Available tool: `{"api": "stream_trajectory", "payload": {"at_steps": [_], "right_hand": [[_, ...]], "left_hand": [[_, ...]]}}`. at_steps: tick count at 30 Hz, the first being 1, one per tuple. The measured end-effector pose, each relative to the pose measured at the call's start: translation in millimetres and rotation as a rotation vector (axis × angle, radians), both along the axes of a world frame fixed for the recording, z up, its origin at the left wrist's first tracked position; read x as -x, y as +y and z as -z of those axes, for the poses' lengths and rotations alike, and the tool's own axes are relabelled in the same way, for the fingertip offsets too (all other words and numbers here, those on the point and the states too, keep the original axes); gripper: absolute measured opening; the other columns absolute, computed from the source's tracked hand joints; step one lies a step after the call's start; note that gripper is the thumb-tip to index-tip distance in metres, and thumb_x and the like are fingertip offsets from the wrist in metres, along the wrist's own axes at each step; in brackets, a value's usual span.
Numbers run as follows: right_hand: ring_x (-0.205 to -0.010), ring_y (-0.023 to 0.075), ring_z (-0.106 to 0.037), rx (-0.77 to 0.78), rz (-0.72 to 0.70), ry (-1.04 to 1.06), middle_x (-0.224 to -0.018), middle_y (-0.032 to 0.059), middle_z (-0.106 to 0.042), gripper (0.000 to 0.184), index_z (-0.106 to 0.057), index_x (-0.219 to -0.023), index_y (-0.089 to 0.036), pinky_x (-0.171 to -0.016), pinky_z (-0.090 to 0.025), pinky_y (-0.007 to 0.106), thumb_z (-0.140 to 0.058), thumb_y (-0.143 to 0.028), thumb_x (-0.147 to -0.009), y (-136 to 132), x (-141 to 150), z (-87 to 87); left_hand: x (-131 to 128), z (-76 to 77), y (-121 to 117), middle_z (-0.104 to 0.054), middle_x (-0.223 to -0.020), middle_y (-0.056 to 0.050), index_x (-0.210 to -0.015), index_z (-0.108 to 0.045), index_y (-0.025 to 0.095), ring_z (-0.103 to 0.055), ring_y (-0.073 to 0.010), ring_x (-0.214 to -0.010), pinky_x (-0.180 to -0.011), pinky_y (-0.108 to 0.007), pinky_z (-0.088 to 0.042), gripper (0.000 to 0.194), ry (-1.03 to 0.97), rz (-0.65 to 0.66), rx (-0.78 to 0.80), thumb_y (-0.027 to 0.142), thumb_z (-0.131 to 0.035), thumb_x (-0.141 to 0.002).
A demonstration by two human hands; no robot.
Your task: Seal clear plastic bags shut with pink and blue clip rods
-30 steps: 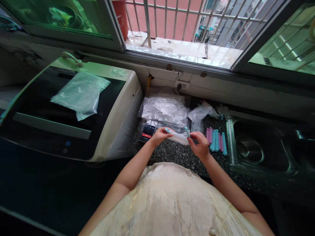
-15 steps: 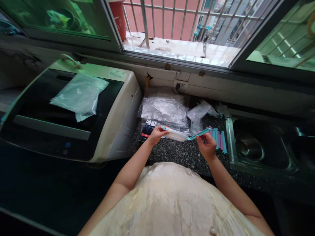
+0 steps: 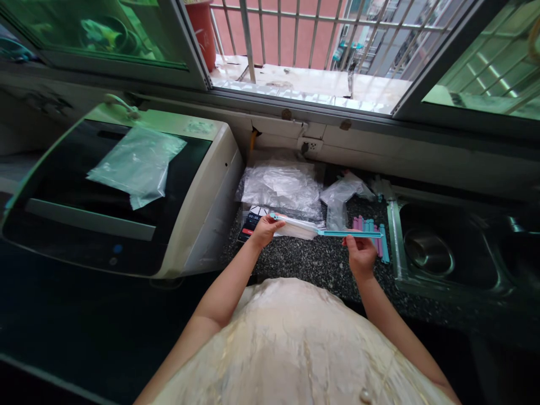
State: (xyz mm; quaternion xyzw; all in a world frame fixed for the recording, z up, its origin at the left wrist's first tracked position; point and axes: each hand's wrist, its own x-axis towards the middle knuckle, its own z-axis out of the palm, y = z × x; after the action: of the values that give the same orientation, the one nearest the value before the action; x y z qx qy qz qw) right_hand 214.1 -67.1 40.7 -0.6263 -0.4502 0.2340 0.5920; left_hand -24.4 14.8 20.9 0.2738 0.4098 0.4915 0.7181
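My left hand (image 3: 264, 230) pinches one end of a light-blue bag sealing clip, along with the edge of a clear plastic bag (image 3: 298, 229). The bag lies along that arm of the clip and hangs a little below it. From the hinge at its middle, the other arm of the bag clip (image 3: 348, 233) swings out wide to the right. My right hand (image 3: 360, 256) grips this arm between thumb and fingers. Behind my right hand several pink and blue bag clips (image 3: 384, 244) lie side by side on the dark speckled counter (image 3: 295, 261).
A pile of clear plastic bags (image 3: 282, 183) lies behind my hands, with another crumpled bag (image 3: 337, 199) to its right. A phone (image 3: 248, 225) is beside my left hand. The metal sink (image 3: 396, 259) stands right; a large appliance (image 3: 202, 208) stands left, a bag (image 3: 139, 160) on top.
The clip's right arm has swung outward and down, so the clip is now almost straight. My right hand moved slightly right and lower; my left hand shifted slightly left with the bag.
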Motion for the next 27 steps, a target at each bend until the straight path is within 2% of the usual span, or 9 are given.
{"api": "stream_trajectory", "payload": {"at_steps": [8, 14, 17, 22, 27], "right_hand": [[-0.047, 0.0129, -0.054, -0.017, -0.021, 0.137, -0.057, -0.0003, -0.059, 0.023, -0.058, -0.078, -0.017, -0.047, -0.047, 0.028, -0.061, -0.039, -0.072, -1.4, -1.1, 16.4], [-0.049, 0.0139, -0.056, -0.001, -0.042, 0.062, -0.059, 0.0011, -0.060, 0.022, -0.059, -0.078, -0.017, -0.049, -0.048, 0.029, -0.061, -0.039, -0.072, -3.1, -5.4, 16.5], [-0.053, 0.0149, -0.059, 0.004, -0.054, 0.037, -0.068, 0.0037, -0.064, 0.024, -0.059, -0.079, -0.018, -0.053, -0.051, 0.031, -0.064, -0.039, -0.070, -4.0, -7.0, 16.4], [-0.071, 0.0173, -0.064, 0.037, -0.192, 0.063, -0.082, 0.0057, -0.066, 0.032, -0.059, -0.089, -0.019, -0.066, -0.054, 0.033, -0.067, -0.040, -0.067, -2.7, -3.0, 22.3], [-0.073, 0.0165, -0.065, 0.101, -0.330, 0.084, -0.084, 0.0046, -0.066, 0.037, -0.059, -0.093, -0.020, -0.066, -0.054, 0.032, -0.069, -0.041, -0.064, 1.8, 7.8, 27.1]], "left_hand": [[-1.3, 0.9, -1.5, -0.061, -0.062, 0.003, -0.063, -0.064, 0.014, -0.051, -0.0078, -0.060, -0.065, -0.022, -0.039, 0.034, 0.017, -0.005, 0.012, 0.026, -0.082, -0.036], [-3.2, 1.4, -1.9, -0.061, -0.062, 0.002, -0.061, -0.064, 0.014, -0.051, -0.0081, -0.062, -0.068, -0.023, -0.039, 0.036, 0.055, 0.016, -0.003, 0.027, -0.083, -0.034], [-3.2, -0.5, -2.2, -0.061, -0.061, 0.002, -0.061, -0.064, 0.013, -0.051, -0.0081, -0.061, -0.067, -0.023, -0.039, 0.037, 0.066, 0.035, -0.015, 0.030, -0.083, -0.033], [-4.9, -4.9, -2.3, -0.063, -0.061, 0.002, -0.061, -0.065, 0.014, -0.053, -0.0077, -0.061, -0.068, -0.022, -0.040, 0.039, 0.056, 0.050, -0.027, 0.031, -0.084, -0.031], [-6.9, -6.9, -2.6, -0.062, -0.061, 0.002, -0.061, -0.065, 0.014, -0.053, -0.0082, -0.060, -0.068, -0.023, -0.040, 0.040, 0.051, 0.063, -0.038, 0.033, -0.083, -0.032]]}}
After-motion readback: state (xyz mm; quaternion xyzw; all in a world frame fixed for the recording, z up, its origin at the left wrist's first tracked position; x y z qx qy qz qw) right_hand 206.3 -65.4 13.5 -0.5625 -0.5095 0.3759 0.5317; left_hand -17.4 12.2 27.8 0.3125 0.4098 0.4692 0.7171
